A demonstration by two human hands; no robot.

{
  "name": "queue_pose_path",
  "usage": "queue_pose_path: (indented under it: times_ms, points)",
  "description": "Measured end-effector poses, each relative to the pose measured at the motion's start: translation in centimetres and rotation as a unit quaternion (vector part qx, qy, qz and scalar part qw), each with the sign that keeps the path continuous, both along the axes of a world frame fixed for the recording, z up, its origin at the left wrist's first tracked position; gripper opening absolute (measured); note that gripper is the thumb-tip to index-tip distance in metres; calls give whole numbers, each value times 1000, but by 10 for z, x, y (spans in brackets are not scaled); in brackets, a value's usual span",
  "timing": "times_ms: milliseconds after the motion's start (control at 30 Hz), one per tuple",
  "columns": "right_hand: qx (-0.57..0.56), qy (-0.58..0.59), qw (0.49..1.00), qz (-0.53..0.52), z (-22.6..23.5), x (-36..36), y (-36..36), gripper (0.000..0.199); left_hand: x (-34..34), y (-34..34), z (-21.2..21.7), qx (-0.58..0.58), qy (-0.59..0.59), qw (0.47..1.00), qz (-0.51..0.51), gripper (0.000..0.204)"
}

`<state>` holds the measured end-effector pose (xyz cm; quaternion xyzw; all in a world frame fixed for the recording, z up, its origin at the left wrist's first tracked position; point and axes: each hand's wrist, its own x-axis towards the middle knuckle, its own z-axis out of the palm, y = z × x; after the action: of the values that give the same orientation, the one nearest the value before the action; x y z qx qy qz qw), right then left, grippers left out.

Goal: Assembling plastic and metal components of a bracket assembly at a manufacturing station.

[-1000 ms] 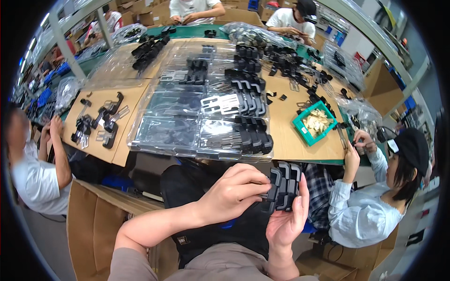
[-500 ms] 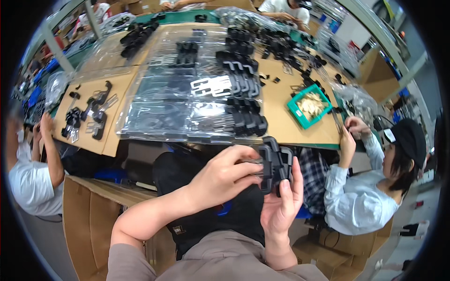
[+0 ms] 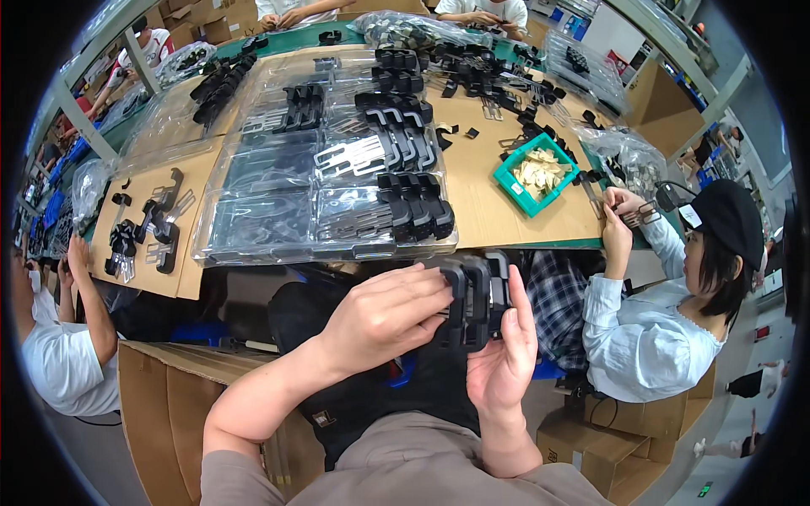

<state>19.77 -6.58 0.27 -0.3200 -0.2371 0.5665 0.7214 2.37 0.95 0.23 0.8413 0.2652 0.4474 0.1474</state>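
Note:
A small stack of black plastic hook-shaped parts [image 3: 474, 291] is held side by side above my lap. My left hand [image 3: 380, 314] grips it from the left, its fingers together and covering the pieces' left ends. From the right, my right hand [image 3: 504, 358] cups the stack, with the thumb and fingers against the black plastic. Just beyond the hands lies a clear plastic tray [image 3: 261, 251] with compartments. Rows of similar black parts [image 3: 413, 205] with flat metal prongs lie in it.
A green bin [image 3: 533, 207] of small cream-coloured pieces stands right of the tray. Loose black parts [image 3: 156, 218] lie on cardboard at the left. A co-worker [image 3: 650, 329] sits close on the right, another person [image 3: 72, 337] on the left. An open carton [image 3: 164, 405] stands by my left elbow.
The black parts have turned and now sit in a more even row. My left hand's fingers have straightened along their ends. The whole view has shifted slightly.

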Motion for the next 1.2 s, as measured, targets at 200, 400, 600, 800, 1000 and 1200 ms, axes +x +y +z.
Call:
queue_pose_path:
  times_ms: [200,400,600,800,1000,1200]
  points:
    - [-3,-110,994,-15,-10,-3,0,64,3,-3,2,2,29,999,-17,35]
    - [-7,-77,997,-5,-10,-7,0,64,1,-3,5,-23,46,999,-11,35]
    - [0,-73,997,13,-12,-3,0,61,2,-4,-5,-17,35,999,-11,37]
    - [12,-73,997,10,-8,-7,-6,60,8,-13,-5,-38,5,999,19,35]
    - [29,-69,997,25,1,-11,-7,62,-3,-16,10,-9,0,1000,14,30]
    - [119,-46,992,12,12,10,31,59,-47,-5,57,132,-25,987,88,26]
